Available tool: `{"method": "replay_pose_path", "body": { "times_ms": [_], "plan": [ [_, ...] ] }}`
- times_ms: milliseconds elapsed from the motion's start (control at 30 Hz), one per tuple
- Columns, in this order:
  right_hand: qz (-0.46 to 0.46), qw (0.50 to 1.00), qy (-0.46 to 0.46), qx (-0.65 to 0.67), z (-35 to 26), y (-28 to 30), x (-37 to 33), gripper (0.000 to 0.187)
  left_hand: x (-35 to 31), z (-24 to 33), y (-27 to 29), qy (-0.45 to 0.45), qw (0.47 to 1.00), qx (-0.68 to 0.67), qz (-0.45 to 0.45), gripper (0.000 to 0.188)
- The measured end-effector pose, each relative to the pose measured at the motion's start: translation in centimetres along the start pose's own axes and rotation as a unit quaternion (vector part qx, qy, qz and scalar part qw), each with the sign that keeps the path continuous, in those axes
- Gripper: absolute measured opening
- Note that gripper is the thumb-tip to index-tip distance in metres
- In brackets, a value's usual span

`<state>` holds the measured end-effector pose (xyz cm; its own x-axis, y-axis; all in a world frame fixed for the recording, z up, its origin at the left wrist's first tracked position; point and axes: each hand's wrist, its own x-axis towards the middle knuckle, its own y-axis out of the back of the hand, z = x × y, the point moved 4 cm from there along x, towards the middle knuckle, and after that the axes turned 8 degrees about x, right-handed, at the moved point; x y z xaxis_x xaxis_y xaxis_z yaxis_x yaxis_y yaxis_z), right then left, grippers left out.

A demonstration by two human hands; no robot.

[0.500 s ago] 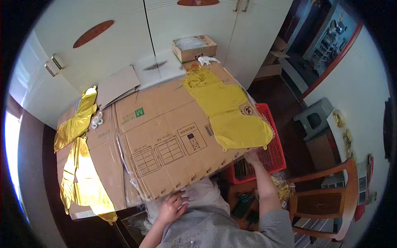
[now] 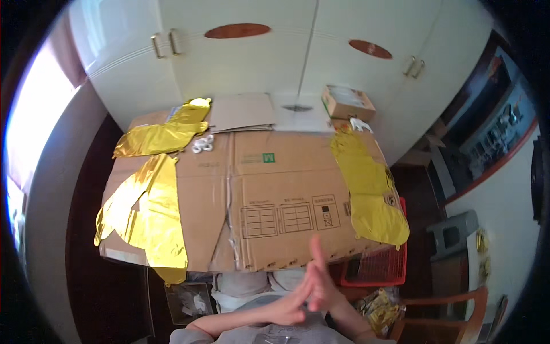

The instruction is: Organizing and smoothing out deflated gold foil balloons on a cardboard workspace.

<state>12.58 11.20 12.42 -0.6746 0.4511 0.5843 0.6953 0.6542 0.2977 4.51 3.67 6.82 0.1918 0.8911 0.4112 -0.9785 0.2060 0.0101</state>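
My left hand (image 2: pixel 289 308) and my right hand (image 2: pixel 322 285) meet in front of my body, just off the near edge of a cardboard sheet (image 2: pixel 281 183). Their palms or fingers touch, with the fingers stretched out and slightly blurred; nothing shows in either. Flat gold foil balloons lie on the cardboard. One balloon (image 2: pixel 369 189) runs down its right side, another balloon (image 2: pixel 163 212) hangs over the near left edge, and a third balloon (image 2: pixel 166 135) sits at the far left. Small white rolls (image 2: pixel 203 143) rest beside that third one.
At the far right stand an open carton (image 2: pixel 348 104) and a crumpled white item (image 2: pixel 360 125). Grey board sheets (image 2: pixel 243 112) lie at the back. A red basket (image 2: pixel 395 274) is under the right edge, with a wooden chair (image 2: pixel 478 304) and a grey stool (image 2: pixel 455 232) farther right.
My right hand has come away from the cardboard's right edge above the basket, and my left hand has left the near edge; they now touch. The view has turned toward the table's middle.
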Motion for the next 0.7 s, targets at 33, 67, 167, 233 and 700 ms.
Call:
{"method": "replay_pose_path", "body": {
  "times_ms": [33,67,167,233,700],
  "plan": [
    [-0.005,1.000,0.011,0.027,0.2,-1.6,1.3,0.088,0.1,1.7,0.2,-0.014,0.999,0.013,0.047,0.082],
    [-0.023,0.998,0.015,0.057,0.0,-3.3,2.2,0.088,0.2,2.7,0.4,-0.029,0.995,0.025,0.093,0.080],
    [-0.076,0.987,0.026,0.136,-0.7,-7.5,4.5,0.088,2.4,3.5,3.2,-0.256,0.923,0.003,0.288,0.085],
    [-0.095,0.981,0.032,0.164,-0.6,-9.0,5.4,0.089,4.2,4.4,5.0,-0.449,0.805,0.019,0.387,0.097],
    [-0.208,0.972,0.057,-0.089,0.6,-6.8,10.8,0.101,3.6,2.4,9.9,0.054,0.926,-0.174,0.331,0.109]
  ]
}}
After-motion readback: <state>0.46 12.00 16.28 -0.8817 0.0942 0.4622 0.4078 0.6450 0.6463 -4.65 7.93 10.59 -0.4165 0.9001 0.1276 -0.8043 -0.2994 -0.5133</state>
